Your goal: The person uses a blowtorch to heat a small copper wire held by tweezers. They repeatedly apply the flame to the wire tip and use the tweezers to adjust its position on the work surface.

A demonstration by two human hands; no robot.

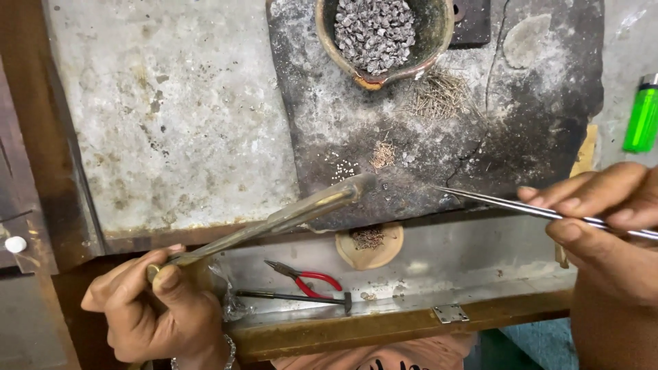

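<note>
Closest to me, my left hand (154, 308) grips a brass blowpipe (274, 223) while my right hand (603, 219) pinches steel tweezers (507, 203) over the charred soldering block (384, 151) on the table (171, 123).

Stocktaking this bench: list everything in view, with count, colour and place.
clay bowl: one, brown, top centre, full of dark grey bits
slab: one, charred black, upper right
lighter: one, green, right edge
wire bits: several small piles, brownish, on slab
disc: one, tan, below slab
pliers: one, red-handled, in tray
hammer: one, dark, in tray
hinge: one, silver, tray's front edge
blowpipe: one, brassy, in left hand
tweezers: one, silver, in right hand
</note>
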